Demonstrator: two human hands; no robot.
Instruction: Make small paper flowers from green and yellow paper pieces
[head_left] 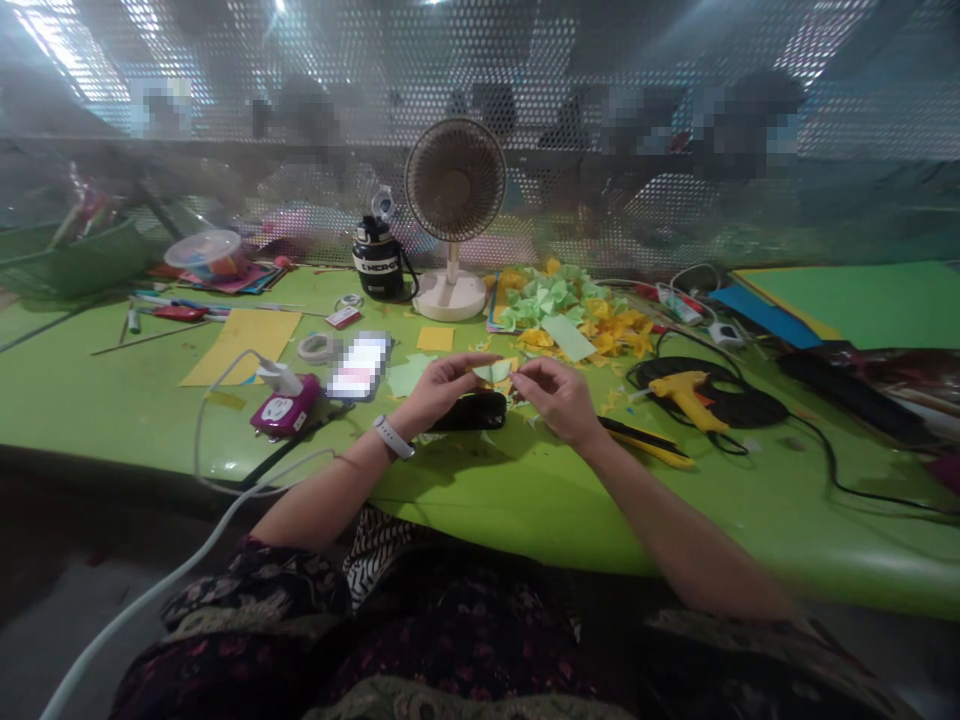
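Fingers (541, 369) of the left hand (441, 387) and right hand (559, 398) pinch a small paper piece (495, 373); a light, even grip should keep it uncrumpled.

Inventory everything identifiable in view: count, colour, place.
Small paper: count unclear, yellow and pale green, held, centre
Paper heap: many, green and yellow, behind centre
Round fan: one, white base, back centre
Lidded bottle: one, black, left of fan
Glue gun: one, yellow, right
Stapler-like object: one, black, front centre
Cube socket: one, purple, left
Phone: one, pale screen, centre left
Tape roll: one, pale, left
Pens: several, mixed colours, left
Paper sheet: one, yellow, left
Paper stack: several, green, blue, yellow, right
Basket: one, green, far left
Tub: one, clear plastic, back left
Table: one, green, beneath
Left hand: one, bare, centre
Right hand: one, bare, centre
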